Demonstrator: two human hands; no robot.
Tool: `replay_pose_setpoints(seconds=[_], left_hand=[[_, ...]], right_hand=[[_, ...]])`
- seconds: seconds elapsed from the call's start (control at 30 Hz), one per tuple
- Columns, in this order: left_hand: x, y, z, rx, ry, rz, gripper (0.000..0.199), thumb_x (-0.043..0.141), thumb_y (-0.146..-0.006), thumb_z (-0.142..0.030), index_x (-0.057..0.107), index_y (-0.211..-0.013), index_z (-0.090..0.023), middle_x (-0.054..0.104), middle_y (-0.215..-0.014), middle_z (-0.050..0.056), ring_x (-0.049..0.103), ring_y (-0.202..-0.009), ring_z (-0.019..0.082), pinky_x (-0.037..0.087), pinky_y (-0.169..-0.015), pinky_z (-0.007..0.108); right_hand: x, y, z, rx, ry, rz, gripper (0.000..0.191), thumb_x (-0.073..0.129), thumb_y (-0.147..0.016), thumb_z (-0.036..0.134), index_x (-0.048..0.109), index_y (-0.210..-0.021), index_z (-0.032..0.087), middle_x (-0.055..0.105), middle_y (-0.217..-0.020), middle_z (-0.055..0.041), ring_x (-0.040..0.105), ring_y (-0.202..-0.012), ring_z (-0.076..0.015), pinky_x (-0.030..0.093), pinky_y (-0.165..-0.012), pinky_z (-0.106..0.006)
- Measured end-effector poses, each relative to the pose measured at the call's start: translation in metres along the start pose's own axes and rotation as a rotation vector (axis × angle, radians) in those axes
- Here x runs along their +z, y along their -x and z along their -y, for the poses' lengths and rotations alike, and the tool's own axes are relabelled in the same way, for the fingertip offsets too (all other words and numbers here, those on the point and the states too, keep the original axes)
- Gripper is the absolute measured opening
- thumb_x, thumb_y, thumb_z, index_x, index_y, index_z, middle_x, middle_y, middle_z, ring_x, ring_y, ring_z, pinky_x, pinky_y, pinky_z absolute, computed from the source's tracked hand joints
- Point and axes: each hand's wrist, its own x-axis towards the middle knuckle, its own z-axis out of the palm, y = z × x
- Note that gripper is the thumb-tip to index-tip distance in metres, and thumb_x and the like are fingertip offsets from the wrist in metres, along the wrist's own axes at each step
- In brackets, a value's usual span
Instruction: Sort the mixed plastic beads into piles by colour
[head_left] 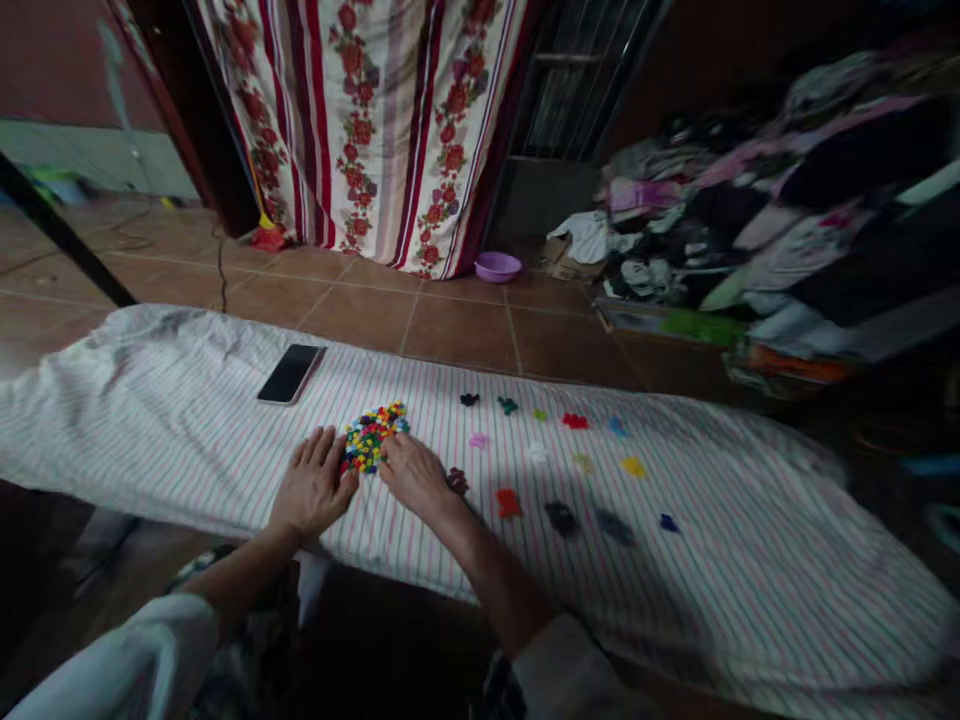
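Observation:
A pile of small multicoloured pieces (371, 436) lies on the striped cloth (435, 545). My left hand (313, 487) rests flat against the pile's left edge, fingers stretched out. At the right edge, my right hand (411, 470) has its fingertips bent down among the pieces; whether they pinch one is too small to tell. Right of the hands lie small groups sorted by colour, among them red (574, 421), orange (508, 502), yellow (634, 466), black (560, 518), white (538, 452) and dark blue (668, 522). A brown group (457, 481) sits beside my right wrist.
A phone (290, 374) lies on the cloth, left of the pile. Beyond the cloth are a tiled floor (457, 325), a purple basin (497, 266) and a flowered curtain (390, 130). Heaped clothes (780, 210) fill the right background. A dark pole (64, 230) slants at the left.

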Motion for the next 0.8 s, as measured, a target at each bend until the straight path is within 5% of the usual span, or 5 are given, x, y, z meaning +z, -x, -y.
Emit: replay_pose_setpoints(seconds=[0.5,0.8], left_hand=[[0.006,0.000,0.005,0.011,0.030,0.013,0.056,0.038,-0.090,-0.043,0.048,-0.132,-0.008,0.051,-0.139,0.020,0.039,-0.137,0.033,0.037,-0.109,0.049],[0.007,0.001,0.006,0.020,0.024,-0.024,0.056,0.039,-0.089,-0.045,0.048,-0.132,-0.010,0.052,-0.139,0.018,0.040,-0.137,0.033,0.038,-0.109,0.048]], right_hand=[[-0.010,0.005,-0.012,-0.102,-0.162,-0.028,0.012,0.051,-0.087,0.015,0.058,-0.096,0.019,0.063,-0.095,-0.0039,0.059,-0.089,-0.0170,0.044,-0.080,-0.027],[-0.031,0.000,-0.062,-0.008,-0.284,-0.258,0.029,0.046,-0.083,0.004,0.065,-0.099,0.020,0.063,-0.099,-0.0042,0.059,-0.093,-0.0150,0.044,-0.088,-0.027]])
